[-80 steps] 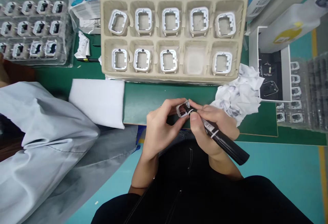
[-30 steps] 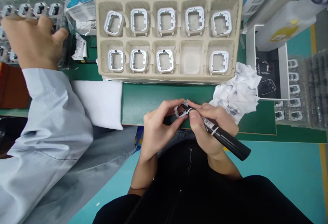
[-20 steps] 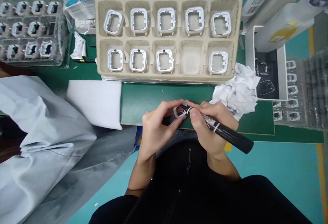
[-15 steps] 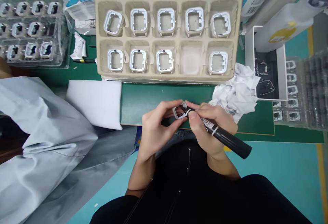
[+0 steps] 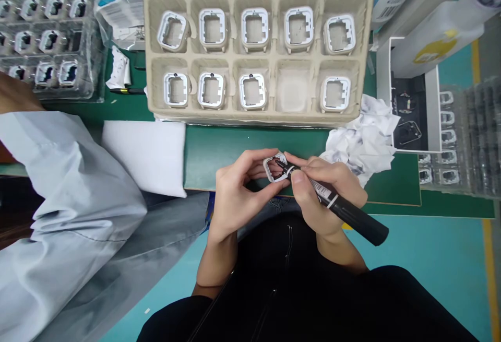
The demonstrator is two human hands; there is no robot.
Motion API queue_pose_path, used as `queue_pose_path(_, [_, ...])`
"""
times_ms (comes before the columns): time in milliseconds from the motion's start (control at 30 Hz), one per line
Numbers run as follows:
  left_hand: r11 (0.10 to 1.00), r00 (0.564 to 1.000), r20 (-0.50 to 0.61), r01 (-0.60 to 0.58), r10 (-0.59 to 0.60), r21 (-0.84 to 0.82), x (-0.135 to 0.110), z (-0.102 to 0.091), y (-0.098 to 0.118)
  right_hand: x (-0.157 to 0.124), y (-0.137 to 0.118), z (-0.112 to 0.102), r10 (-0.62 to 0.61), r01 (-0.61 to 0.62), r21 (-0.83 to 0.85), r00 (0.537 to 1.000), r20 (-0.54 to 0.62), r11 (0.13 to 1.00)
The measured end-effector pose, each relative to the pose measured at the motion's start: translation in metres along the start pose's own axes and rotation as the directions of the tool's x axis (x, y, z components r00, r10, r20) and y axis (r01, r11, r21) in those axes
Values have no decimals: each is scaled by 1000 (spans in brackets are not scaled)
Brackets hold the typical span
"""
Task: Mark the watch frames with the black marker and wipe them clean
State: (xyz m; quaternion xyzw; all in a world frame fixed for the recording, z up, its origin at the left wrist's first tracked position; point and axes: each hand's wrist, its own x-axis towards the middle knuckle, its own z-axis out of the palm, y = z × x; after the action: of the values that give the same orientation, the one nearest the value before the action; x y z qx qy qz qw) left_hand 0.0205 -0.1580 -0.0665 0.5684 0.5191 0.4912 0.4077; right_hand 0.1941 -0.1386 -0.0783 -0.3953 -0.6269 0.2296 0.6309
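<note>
Between thumb and fingers, my left hand (image 5: 238, 196) holds a small white square frame (image 5: 269, 171), tilted, with dark marks on its inner edge. A black marker pen (image 5: 344, 210) is gripped in my right hand (image 5: 323, 190). Its tip lies inside the frame's opening, at or very near the inner edge; I cannot tell whether it touches. Beyond my hands stands a beige moulded tray (image 5: 235, 114) with similar white frames in its pockets. One front-row pocket (image 5: 293, 90) holds no frame.
A white foam pad (image 5: 144, 156) lies left, beside a co-worker's grey sleeve (image 5: 78, 175). Crumpled white paper (image 5: 360, 141) and a white box (image 5: 433, 112) are right. Clear plastic trays (image 5: 94, 78) of parts sit far left; a plastic bottle (image 5: 434, 39) stands far right.
The marker and my right hand have shifted slightly right, and the frame is turned a little more toward me. At left, the co-worker's hand and sleeve have moved further into view.
</note>
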Motion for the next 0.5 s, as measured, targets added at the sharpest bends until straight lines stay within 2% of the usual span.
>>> queue_pose_path(200, [996, 996, -19, -91, 90, -19, 1, 1, 1, 0, 1, 1, -14, 14, 0, 1000, 1, 1000])
queue_pose_path(500, [991, 993, -33, -114, 117, 69, -1, 1, -1, 1, 1, -1, -54, 54, 10, 998, 25, 998])
